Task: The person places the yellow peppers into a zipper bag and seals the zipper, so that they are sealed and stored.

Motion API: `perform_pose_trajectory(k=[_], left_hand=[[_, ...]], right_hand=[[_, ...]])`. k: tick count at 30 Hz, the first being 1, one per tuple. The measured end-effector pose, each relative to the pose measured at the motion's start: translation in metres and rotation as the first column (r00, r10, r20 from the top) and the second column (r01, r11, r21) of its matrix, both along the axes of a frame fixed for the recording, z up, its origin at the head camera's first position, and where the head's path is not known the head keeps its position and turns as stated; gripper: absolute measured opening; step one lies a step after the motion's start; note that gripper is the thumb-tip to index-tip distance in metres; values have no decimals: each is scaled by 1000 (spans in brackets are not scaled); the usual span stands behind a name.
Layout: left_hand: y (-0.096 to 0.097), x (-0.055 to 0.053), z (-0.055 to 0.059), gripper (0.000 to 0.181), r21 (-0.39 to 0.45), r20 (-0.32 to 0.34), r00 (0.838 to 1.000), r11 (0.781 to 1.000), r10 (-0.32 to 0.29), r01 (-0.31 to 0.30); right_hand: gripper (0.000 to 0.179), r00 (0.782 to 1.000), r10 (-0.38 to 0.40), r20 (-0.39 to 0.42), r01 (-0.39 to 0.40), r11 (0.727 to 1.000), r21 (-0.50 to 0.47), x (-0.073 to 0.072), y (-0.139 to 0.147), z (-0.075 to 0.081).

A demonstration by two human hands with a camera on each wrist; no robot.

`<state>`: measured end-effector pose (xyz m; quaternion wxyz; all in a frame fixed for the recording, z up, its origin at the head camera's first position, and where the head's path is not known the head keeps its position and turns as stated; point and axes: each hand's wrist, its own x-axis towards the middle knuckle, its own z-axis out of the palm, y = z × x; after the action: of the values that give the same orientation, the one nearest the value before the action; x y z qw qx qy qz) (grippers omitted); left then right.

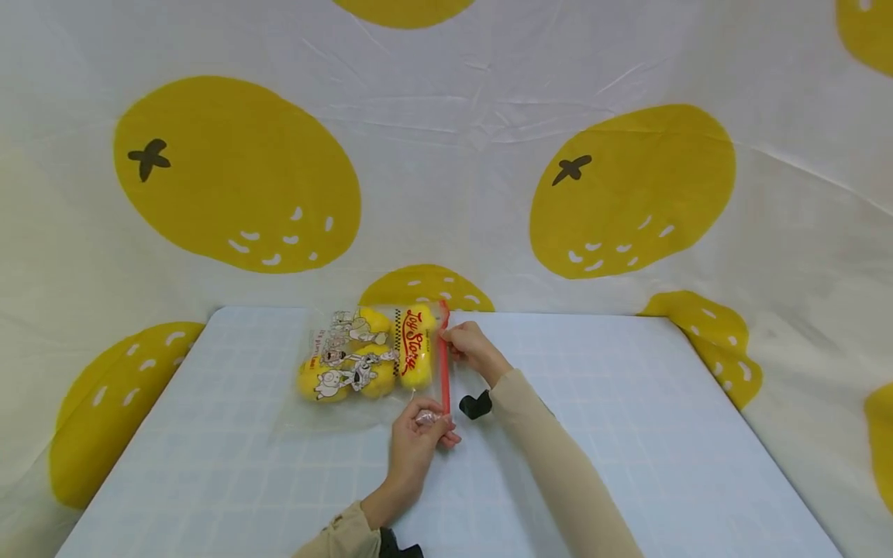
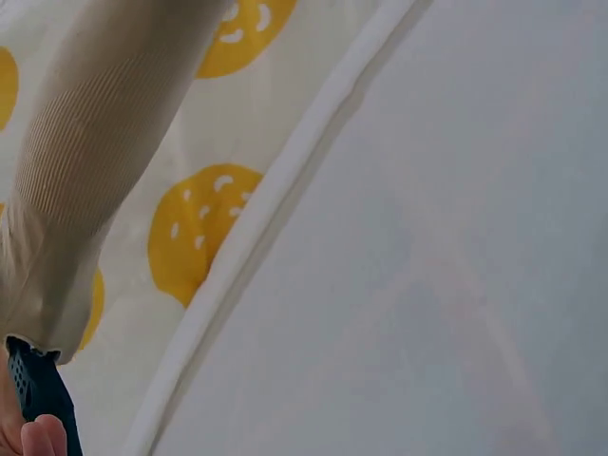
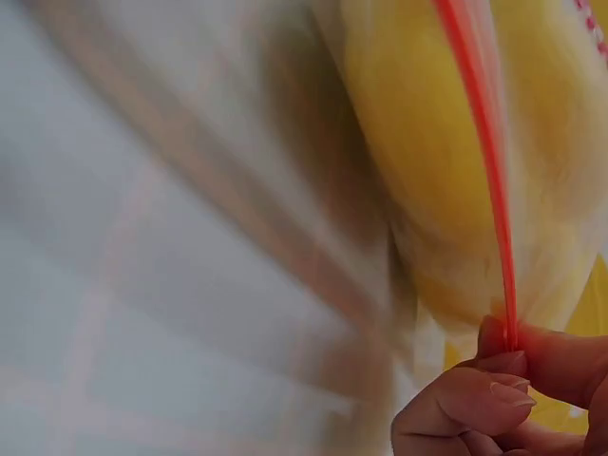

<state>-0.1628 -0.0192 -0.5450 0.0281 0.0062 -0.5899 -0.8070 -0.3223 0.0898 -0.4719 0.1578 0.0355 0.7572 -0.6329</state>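
Observation:
A clear zip bag (image 1: 377, 415) with Toy Story print lies on the table, its red zip strip (image 1: 445, 380) along the right side. Several rounded yellow things (image 1: 377, 378) that look like lemons show through the plastic. With thumb and fingers my right hand (image 1: 476, 349) pinches the strip toward its far end; the right wrist view shows that pinch on the red strip (image 3: 498, 209) up close. At the near end of the strip, my left hand (image 1: 413, 446) grips the bag's corner. Only some fingertips (image 2: 46, 437) of it appear in the left wrist view.
The table (image 1: 663, 434) has a pale checked cover. Behind it hangs a white cloth (image 1: 446, 194) with big yellow fruit prints. A black wrist device (image 1: 476, 404) sits by the right sleeve, another (image 1: 398, 545) by the left cuff.

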Motion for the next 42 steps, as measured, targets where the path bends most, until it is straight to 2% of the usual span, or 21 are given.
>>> perform_pose_trajectory(k=[6,11,14,20,24,27,31,35,38,42], left_hand=[[-3,2,3,19,10,12,1000,1000,7,-7],[-4,3,5,19,33,14,1000,999,-11,10],[-4,4,5,20,36,31,999,999,-10,9],[-3,5,6,21,33,59,998,999,-3,1],[-2,5,6,20,45,34,999,999,-7,6],[0,6,5,20,52,22,1000,999,-15,14],[-2,8,7,21,48,43,999,999,-22,20],[-1,7,5,22,47,44,999,999,-16,14],[-1,6,1,21,47,8,1000,999,-29,28],[-3,2,-4,21,35,-50,997,997,-62,64]], right_hand=[[35,999,-45,-9,45,998,31,-15,-8,-2],[33,994,-109,-8,109,994,-23,-23,-10,0],[31,994,-106,-19,105,994,-37,-28,-10,0],[32,995,-86,-45,86,996,-6,-41,-9,2],[27,995,-95,-38,94,995,-26,-50,-9,6],[21,995,-87,-39,85,996,-35,-56,-7,13],[19,996,-72,-53,71,997,-25,-60,-5,22],[24,997,-45,-55,44,999,-19,-61,-4,27],[26,999,1,-40,-1,1000,13,-58,1,27],[19,994,102,-36,-97,988,117,-49,11,26]])
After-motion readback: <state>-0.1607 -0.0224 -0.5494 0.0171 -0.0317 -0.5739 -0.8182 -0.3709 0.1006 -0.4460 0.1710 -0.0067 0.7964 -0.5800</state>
